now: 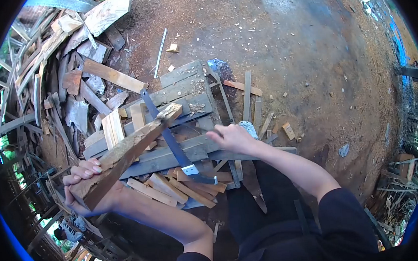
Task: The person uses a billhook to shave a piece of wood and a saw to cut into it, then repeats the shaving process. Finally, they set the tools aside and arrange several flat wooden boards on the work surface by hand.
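Plank (124, 155): long rough piece of wood, held slanting from lower left up to the middle, far end resting on the pallet beside the saw blade.
Left hand (85, 183): clenched round the near end of the plank, fingers wrapped over its top.
Saw (171, 140): blue blade lying across the pallet, crossing the plank's far end, dark handle toward the body.
Right hand (231, 137): loosely open, fingers spread, resting on the pallet boards just right of the saw, grasping nothing.
Pallet (187, 84): grey slatted boards on bare earth.
Cut offcuts (174, 187): short pale pieces heaped below the pallet's near edge.
Scrap wood pile (57, 68): jumbled boards at left.
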{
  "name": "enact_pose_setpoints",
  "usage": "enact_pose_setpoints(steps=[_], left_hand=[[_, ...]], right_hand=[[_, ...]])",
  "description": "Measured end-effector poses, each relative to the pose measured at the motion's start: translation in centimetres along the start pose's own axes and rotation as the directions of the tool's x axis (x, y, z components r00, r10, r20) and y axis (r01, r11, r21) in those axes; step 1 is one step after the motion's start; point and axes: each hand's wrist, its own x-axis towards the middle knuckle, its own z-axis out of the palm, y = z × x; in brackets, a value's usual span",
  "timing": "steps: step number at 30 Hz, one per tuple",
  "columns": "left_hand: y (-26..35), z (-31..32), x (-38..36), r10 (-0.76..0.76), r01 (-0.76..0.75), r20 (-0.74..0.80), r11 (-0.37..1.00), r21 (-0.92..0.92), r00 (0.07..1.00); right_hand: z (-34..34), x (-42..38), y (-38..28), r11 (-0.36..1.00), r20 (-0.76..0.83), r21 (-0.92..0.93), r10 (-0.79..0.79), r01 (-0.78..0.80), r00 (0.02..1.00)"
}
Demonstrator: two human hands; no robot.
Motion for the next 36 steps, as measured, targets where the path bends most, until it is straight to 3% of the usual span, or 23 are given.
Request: enact_pose_setpoints(steps=[3, 6, 8, 9, 10, 12, 13, 14, 16, 17, 18, 20, 21, 24, 27, 28, 29, 30, 32, 33, 34, 35, 36], left_hand=[[0.9, -1.3, -1.0, -0.029, 0.032, 0.062, 0.998, -0.046, 0.998], [2.1, -4.9, -1.7, -0.055, 0.051, -0.017, 0.986, -0.157, 0.998], [4.1, -8.2, -1.3, -0.112, 0.088, -0.085, 0.965, -0.249, 0.99], [4.7, -11.1, -1.1, -0.203, 0.141, -0.107, 0.896, -0.42, 0.973], [5.0, -12.1, -1.3, -0.234, 0.146, -0.125, 0.862, -0.486, 0.964], [5.7, -14.0, -1.8, -0.293, 0.14, -0.159, 0.78, -0.609, 0.943], [5.9, -14.7, -2.1, -0.353, 0.126, -0.207, 0.724, -0.679, 0.913], [5.6, -16.2, -2.3, -0.413, 0.103, -0.245, 0.661, -0.743, 0.877], [4.7, -18.3, -3.3, -0.626, 0.144, -0.164, 0.411, -0.9, 0.762], [3.4, -20.2, -3.9, -0.703, 0.185, -0.181, 0.411, -0.893, 0.688], [2.5, -20.0, -4.5, -0.777, 0.194, -0.017, 0.179, -0.965, 0.63], [-1.6, -22.1, -6.0, -0.83, 0.049, 0.007, 0.025, -0.999, 0.557], [-3.2, -22.1, -6.9, -0.815, 0.117, 0.015, 0.065, -0.991, 0.58], [-11.3, -24.5, -8.4, -0.744, 0.345, 0.068, 0.226, -0.911, 0.665], [-23.7, -27.3, -10.5, -0.427, 0.634, 0.472, 0.442, -0.635, 0.771], [-23.2, -24.0, -10.4, -0.634, 0.62, 0.278, 0.412, -0.668, 0.722], [-22.2, -19.7, -9.8, -0.817, 0.611, 0.059, 0.379, -0.695, 0.574], [-21.8, -15.9, -9.0, -0.902, 0.621, -0.077, 0.351, -0.701, 0.424], [-21.4, -9.5, -8.4, -0.961, 0.625, -0.125, 0.256, -0.737, 0.246], [-22.9, -8.1, -8.7, -0.975, 0.495, -0.035, 0.141, -0.857, 0.219], [-21.3, -5.0, -8.8, -0.965, 0.517, 0.087, 0.056, -0.854, 0.249], [-18.1, -0.4, -8.8, -0.979, 0.529, -0.069, 0.161, -0.833, 0.19], [-18.7, 0.7, -8.9, -0.993, 0.537, 0.007, 0.056, -0.842, 0.114]], right_hand=[[1.1, 1.4, 3.0, 0.993, -0.075, 0.017, 0.117, -0.117, 0.99], [0.6, 0.3, 2.6, 0.986, -0.065, 0.061, 0.156, -0.152, 0.986], [-0.7, 0.0, 1.8, 0.963, -0.121, 0.262, 0.102, -0.068, 0.987], [-1.3, -0.2, 1.4, 0.938, -0.212, 0.346, 0.072, 0.005, 0.975], [-2.3, -0.7, 0.7, 0.942, -0.212, 0.334, 0.061, 0.014, 0.975], [-4.9, -2.1, -1.4, 0.929, -0.516, 0.274, -0.077, 0.249, 0.853], [-6.6, -3.0, -2.1, 0.848, -0.395, 0.488, 0.005, 0.205, 0.919], [-8.5, -4.0, -2.5, 0.858, -0.402, 0.465, -0.015, 0.219, 0.915], [-11.8, -5.7, -3.5, 0.792, -0.221, 0.593, -0.012, 0.144, 0.975], [-13.0, -6.3, -4.0, 0.762, -0.231, 0.62, -0.05, 0.187, 0.972], [-14.0, -7.0, -4.5, 0.727, -0.243, 0.649, -0.081, 0.224, 0.967], [-16.4, -9.3, -6.1, 0.658, -0.177, 0.721, -0.131, 0.219, 0.975], [-16.9, -10.5, -6.4, 0.671, -0.178, 0.707, -0.135, 0.222, 0.975], [-18.0, -12.9, -7.4, 0.543, -0.191, 0.776, -0.281, 0.32, 0.94], [-18.6, -15.3, -9.3, 0.634, -0.204, 0.703, -0.253, 0.321, 0.946], [-18.7, -16.0, -9.7, 0.643, -0.2, 0.693, -0.261, 0.324, 0.944], [-18.7, -16.6, -9.8, 0.666, -0.24, 0.669, -0.225, 0.329, 0.944], [-18.6, -17.0, -10.2, 0.689, -0.277, 0.643, -0.197, 0.334, 0.941], [-17.8, -18.0, -11.9, 0.682, -0.291, 0.66, -0.154, 0.315, 0.944], [-17.4, -18.2, -12.5, 0.713, -0.329, 0.628, -0.118, 0.31, 0.937], [-17.2, -18.2, -13.3, 0.744, -0.372, 0.593, -0.086, 0.308, 0.924], [-17.1, -18.4, -14.3, 0.772, -0.348, 0.587, -0.03, 0.243, 0.937], [-16.6, -18.1, -14.8, 0.779, -0.344, 0.579, -0.035, 0.241, 0.938]])
